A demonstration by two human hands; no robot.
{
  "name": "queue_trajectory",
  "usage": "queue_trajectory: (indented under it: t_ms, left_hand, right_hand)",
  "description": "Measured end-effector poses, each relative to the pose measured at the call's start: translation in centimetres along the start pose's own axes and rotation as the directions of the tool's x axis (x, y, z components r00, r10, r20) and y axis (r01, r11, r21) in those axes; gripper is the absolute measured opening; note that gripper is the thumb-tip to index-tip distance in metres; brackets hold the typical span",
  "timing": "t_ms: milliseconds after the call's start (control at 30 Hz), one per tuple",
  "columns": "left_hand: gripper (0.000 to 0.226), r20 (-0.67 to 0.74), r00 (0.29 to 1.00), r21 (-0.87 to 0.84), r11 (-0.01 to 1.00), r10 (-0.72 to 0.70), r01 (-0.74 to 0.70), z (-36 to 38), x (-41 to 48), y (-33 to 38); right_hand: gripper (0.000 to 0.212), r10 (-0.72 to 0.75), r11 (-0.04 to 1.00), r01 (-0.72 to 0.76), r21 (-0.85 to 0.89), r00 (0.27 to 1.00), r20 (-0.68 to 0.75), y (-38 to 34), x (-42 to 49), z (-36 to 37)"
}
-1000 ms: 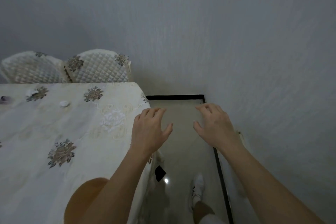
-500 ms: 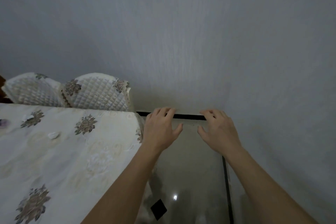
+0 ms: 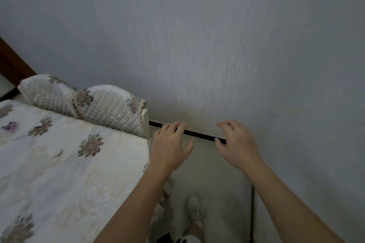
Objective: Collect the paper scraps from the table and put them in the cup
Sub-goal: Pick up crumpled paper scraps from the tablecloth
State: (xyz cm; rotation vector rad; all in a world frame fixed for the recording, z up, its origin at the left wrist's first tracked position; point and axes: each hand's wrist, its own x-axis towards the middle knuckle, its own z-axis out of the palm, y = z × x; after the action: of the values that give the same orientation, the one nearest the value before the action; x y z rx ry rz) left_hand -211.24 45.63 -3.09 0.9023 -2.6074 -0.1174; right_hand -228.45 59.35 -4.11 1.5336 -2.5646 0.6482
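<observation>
Only two likely paper scraps are to be made out on the desk (image 3: 65,179), both blurred by the camera's motion. A small pale crumpled scrap (image 3: 55,153) lies on the floral cloth near the middle of the visible surface, and a purplish scrap (image 3: 9,125) lies near the far left edge; whether the second is paper cannot be told for certain. The cup is not in view.

Such scraps are judged to be nearly weightless, soft and easily crushed, not slippery — but apt to be blown or flicked away by a quick hand. A light pinch between thumb and forefinger over the raised middle of the crumple would be the sensible hold, since the flat edges lie close against the cloth and would be hard to get under. Fragility is of little concern, as tearing would matter little here.

The pale scrap appears slightly elongated, its long axis running roughly left to right across the view, though the blur makes this uncertain. No clear direction can be assigned to either scrap — a crumpled piece has no real front.

The left hand (image 3: 169,148) and the right hand (image 3: 238,147) are held apart over the floor (image 3: 213,183) just beyond the desk's corner, palms down, fingers loosely spread, nothing clasped in either. Both are well apart from the scraps. Two quilted chair backs (image 3: 110,106) stand against the desk's far side, beneath the grey wall (image 3: 197,35).
</observation>
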Motion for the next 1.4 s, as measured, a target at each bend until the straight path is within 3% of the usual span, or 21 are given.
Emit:
queue_trajectory:
  t_ms: [533, 833, 1133, 1400]
  left_hand:
    - [0.055, -0.083, 0.983, 0.036, 0.985, -0.164, 0.168, 6.0, 24.2, -11.4]
    - [0.054, -0.092, 0.93, 0.066, 0.93, -0.356, 0.362, 6.6, 29.0, -18.8]
    - [0.054, -0.194, 0.79, 0.137, 0.782, -0.581, 0.608, 5.5, 31.6, -28.7]
    - [0.053, -0.294, 0.572, 0.121, 0.564, -0.765, 0.817, 5.0, 34.5, -35.5]
  right_hand:
    - [0.047, -0.177, 0.984, 0.176, 0.018, 0.983, 0.052, 1.9, 29.1, 7.2]
    - [0.045, -0.339, 0.937, 0.322, 0.136, 0.932, 0.126, -2.2, 39.7, 13.2]
    - [0.043, -0.588, 0.802, 0.534, 0.269, 0.785, 0.196, -10.3, 51.1, 21.1]
    - [0.044, -0.789, 0.609, 0.697, 0.379, 0.578, 0.206, -19.4, 62.9, 26.5]
